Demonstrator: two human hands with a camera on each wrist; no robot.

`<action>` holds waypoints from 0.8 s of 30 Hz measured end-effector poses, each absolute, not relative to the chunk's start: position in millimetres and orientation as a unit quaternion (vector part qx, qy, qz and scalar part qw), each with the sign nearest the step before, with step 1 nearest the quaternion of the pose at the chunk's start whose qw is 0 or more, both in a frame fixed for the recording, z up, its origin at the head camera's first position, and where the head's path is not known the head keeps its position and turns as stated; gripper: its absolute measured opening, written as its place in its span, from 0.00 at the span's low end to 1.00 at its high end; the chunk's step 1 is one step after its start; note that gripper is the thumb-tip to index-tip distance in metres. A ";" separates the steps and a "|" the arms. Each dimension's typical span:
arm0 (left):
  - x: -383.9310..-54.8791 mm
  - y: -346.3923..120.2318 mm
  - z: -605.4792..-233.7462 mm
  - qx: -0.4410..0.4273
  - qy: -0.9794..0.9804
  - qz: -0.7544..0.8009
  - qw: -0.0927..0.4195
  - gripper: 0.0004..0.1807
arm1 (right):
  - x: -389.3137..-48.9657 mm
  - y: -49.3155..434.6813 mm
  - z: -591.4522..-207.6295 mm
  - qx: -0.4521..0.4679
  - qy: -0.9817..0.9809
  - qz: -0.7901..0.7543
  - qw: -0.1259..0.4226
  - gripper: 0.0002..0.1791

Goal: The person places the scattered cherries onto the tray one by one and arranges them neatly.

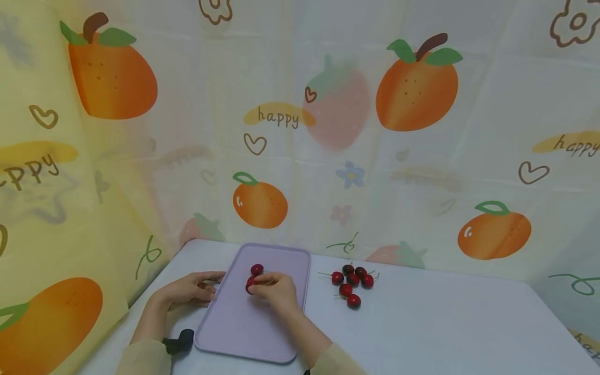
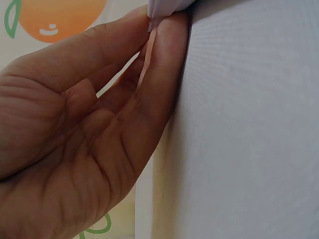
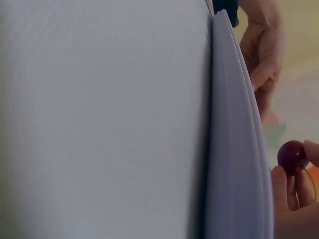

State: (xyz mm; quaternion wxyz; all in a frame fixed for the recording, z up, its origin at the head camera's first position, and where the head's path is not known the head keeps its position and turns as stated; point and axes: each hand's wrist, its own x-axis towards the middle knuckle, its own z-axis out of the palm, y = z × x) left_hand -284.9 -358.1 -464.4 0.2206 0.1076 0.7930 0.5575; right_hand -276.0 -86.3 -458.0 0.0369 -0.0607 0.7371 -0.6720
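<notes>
A lilac tray (image 1: pixel 244 333) lies on the white table, with one dark red cherry (image 1: pixel 257 270) on it. Over the tray my right hand (image 1: pixel 278 291) pinches another cherry (image 3: pixel 291 157) between thumb and fingertips; its green stem shows in the right wrist view. At the tray's left side, my left hand (image 1: pixel 189 289) holds the rim with thumb and fingertips. In the left wrist view, that hand (image 2: pixel 99 114) has its tips at the tray's pale edge (image 2: pixel 167 6), its lower side against the tabletop.
Several stemmed cherries (image 1: pixel 352 280) lie in a loose cluster right of the tray. A black device (image 1: pixel 180 342) sits at the left wrist. Behind the table hangs a fruit-printed curtain (image 1: pixel 319 198), and a yellowish one (image 1: pixel 56 224) stands at the left.
</notes>
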 end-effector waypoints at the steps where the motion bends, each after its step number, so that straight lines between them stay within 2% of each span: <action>1: -285.1 -358.1 -464.5 0.108 0.793 0.558 0.221 0.40 | -275.5 -87.0 -458.7 -0.056 0.740 -0.670 0.038 0.10; 14: -283.9 -356.1 -461.3 0.108 0.793 0.557 0.222 0.40 | -273.7 -89.9 -465.1 -0.038 0.775 -0.630 0.028 0.12; 24: -281.9 -355.7 -460.1 0.103 0.794 0.555 0.225 0.41 | -272.9 -95.6 -474.1 -0.085 0.809 -0.581 -0.015 0.10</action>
